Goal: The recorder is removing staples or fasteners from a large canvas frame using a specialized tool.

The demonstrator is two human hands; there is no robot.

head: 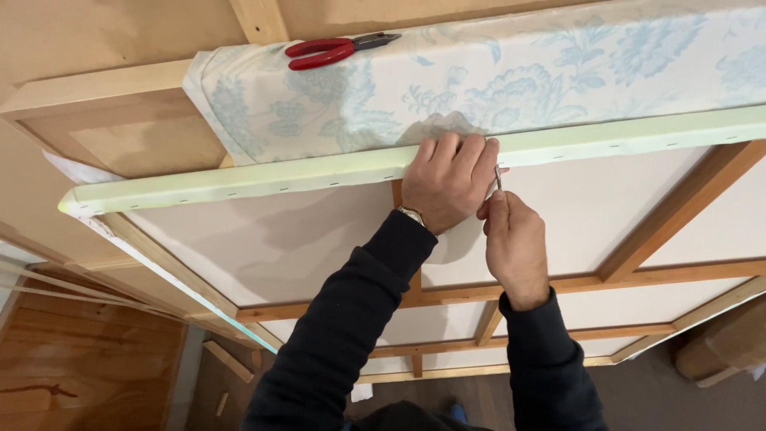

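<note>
Left hand (447, 179) | we are pressing the floral fabric (479, 80) flat onto the green frame edge (319, 172) to steady it | right hand (515, 243), just beside, is pinching a small metal tool (498, 177) | red pliers (335, 49) lying above-left

Left hand (447, 179) is pressed flat on pale green stapled edge (263, 177) of wooden frame (678, 209), fingers laid over the floral fabric (511, 80) folded above it. A thin metal tool (499, 177) is pinched upright in right hand (515, 247), tip at the green edge, just beside left-hand fingers. Red-handled pliers (335, 49) are left lying on the fabric, upper left, well apart from both hands. White backing cloth (279, 239) is seen stretched betw. frame bars. Dark sleeves on both arms.
</note>
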